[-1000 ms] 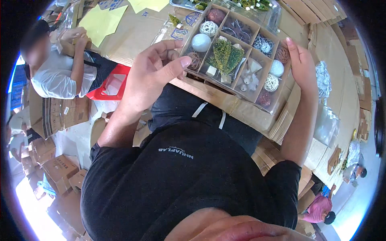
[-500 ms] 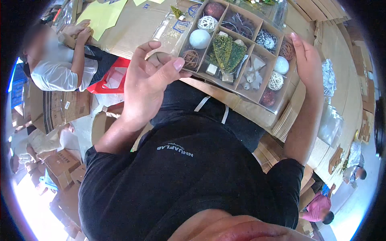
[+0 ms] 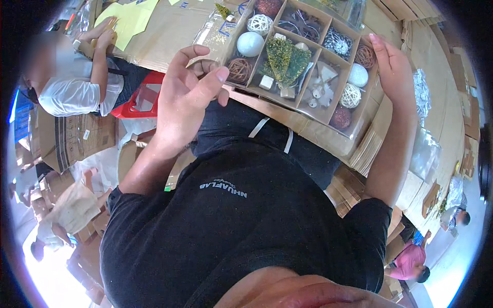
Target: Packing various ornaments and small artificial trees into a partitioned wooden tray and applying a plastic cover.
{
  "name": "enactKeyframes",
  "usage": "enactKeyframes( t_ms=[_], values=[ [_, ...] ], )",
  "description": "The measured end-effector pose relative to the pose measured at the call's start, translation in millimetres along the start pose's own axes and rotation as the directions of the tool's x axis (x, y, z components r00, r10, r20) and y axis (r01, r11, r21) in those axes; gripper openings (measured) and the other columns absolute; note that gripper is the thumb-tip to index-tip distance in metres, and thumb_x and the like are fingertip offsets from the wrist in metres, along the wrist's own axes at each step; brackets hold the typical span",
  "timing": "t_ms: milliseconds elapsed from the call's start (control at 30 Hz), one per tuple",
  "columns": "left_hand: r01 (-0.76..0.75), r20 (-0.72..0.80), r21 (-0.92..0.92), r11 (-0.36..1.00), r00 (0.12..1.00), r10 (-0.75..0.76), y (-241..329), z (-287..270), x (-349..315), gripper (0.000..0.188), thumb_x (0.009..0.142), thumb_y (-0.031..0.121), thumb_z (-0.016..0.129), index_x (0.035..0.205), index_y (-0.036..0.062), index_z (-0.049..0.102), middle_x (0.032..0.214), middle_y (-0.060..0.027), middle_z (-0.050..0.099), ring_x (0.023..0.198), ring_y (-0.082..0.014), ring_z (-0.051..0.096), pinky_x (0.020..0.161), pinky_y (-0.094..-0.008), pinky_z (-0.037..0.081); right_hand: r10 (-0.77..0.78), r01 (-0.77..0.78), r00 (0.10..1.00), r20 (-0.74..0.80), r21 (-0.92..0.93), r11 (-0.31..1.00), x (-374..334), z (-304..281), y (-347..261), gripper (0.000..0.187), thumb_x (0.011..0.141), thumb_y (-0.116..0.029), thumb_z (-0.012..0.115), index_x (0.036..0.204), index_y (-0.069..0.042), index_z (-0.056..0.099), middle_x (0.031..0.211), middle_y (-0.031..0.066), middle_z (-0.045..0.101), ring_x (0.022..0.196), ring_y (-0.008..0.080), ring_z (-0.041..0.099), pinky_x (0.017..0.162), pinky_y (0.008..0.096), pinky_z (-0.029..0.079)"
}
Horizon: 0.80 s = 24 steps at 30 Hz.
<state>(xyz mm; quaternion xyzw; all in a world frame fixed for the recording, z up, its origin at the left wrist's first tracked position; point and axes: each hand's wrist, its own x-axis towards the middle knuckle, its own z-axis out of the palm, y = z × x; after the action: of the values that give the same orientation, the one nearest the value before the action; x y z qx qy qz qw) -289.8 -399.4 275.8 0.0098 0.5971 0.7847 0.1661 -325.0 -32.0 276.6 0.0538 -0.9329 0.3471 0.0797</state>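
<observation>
A shallow cardboard box (image 3: 308,80) with divided compartments lies slanted over the table's near edge. It holds red glitter balls, white balls (image 3: 250,44), brown and white woven balls, pine cones (image 3: 338,42), small green bottle-brush trees (image 3: 281,60) and pale star-shaped and hanging pieces (image 3: 321,87). At its left corner is my left hand (image 3: 187,97), thumb and fingers spread, the thumb tip beside the box and nothing visible between them. My right hand (image 3: 394,69) grips the box's right side, a fingertip over the rim; its other fingers are partly hidden.
A cardboard-covered table (image 3: 169,31) carries yellow sheets (image 3: 131,23), a loose small tree (image 3: 224,11) and clear plastic packaging (image 3: 215,38). At the left, a person in white (image 3: 77,87) works beside a red stool (image 3: 146,97). Stacked cardboard and foil (image 3: 421,95) lie at right.
The box has shifted slightly up and left in view. My left fingers have drawn out from under its left corner; my right hand stays at its right side.
</observation>
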Motion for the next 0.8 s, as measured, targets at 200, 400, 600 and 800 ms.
enactKeyframes(
  t_ms=[200, 400, 600, 800],
  values=[
    [-0.159, -0.049, -0.105, 0.982, 0.987, 0.155, -22, -1, -1, 0.050, 0.090, 0.005, 0.066, 0.128, -0.0020, 0.035, 0.099, -0.0124, 0.057, 0.075, -0.0146, 0.057, 0.066, -0.0284, 0.048, -0.023, 0.022, 1.000, -0.021, -0.052, 0.998, 0, -2, -5, 0.045, 0.102, -0.040, 0.050, 0.107, 0.003, 0.064, 0.085, 0.0193, 0.065, 0.079, 0.0307, 0.063, 0.077, 0.0343, 0.048],
    [-0.083, -0.037, -0.242, 0.967, 0.996, 0.077, -22, -3, -3, 0.050, 0.089, 0.003, 0.065, 0.129, 0.0013, 0.034, 0.099, -0.0093, 0.053, 0.069, -0.0114, 0.050, 0.061, -0.0285, 0.045, -0.062, 0.060, 0.998, -0.031, -0.057, 0.997, 0, 0, -5, 0.044, 0.101, -0.039, 0.050, 0.108, 0.002, 0.064, 0.087, 0.0209, 0.065, 0.082, 0.0348, 0.062, 0.077, 0.0364, 0.048],
    [-0.259, 0.045, -0.205, 0.944, 0.961, 0.273, -39, -6, 2, 0.036, 0.089, 0.018, 0.067, 0.107, 0.0100, 0.037, 0.087, -0.0007, 0.042, 0.070, -0.0090, 0.045, 0.053, -0.0269, 0.044, -0.110, 0.103, 0.990, -0.086, -0.081, 0.991, -4, 4, -13, 0.044, 0.101, -0.039, 0.050, 0.107, 0.003, 0.064, 0.087, 0.0215, 0.064, 0.082, 0.0359, 0.062, 0.077, 0.0373, 0.048],
    [-0.225, 0.040, -0.334, 0.915, 0.967, 0.253, -40, -10, 5, 0.034, 0.089, 0.005, 0.064, 0.108, 0.0084, 0.036, 0.092, -0.0044, 0.048, 0.070, -0.0109, 0.051, 0.052, -0.0287, 0.047, -0.008, 0.008, 1.000, -0.005, -0.065, 0.998, -3, 0, 2, 0.041, 0.104, -0.030, 0.047, 0.123, 0.003, 0.062, 0.115, 0.0165, 0.069, 0.107, 0.0245, 0.065, 0.096, 0.0318, 0.046]
  ],
)
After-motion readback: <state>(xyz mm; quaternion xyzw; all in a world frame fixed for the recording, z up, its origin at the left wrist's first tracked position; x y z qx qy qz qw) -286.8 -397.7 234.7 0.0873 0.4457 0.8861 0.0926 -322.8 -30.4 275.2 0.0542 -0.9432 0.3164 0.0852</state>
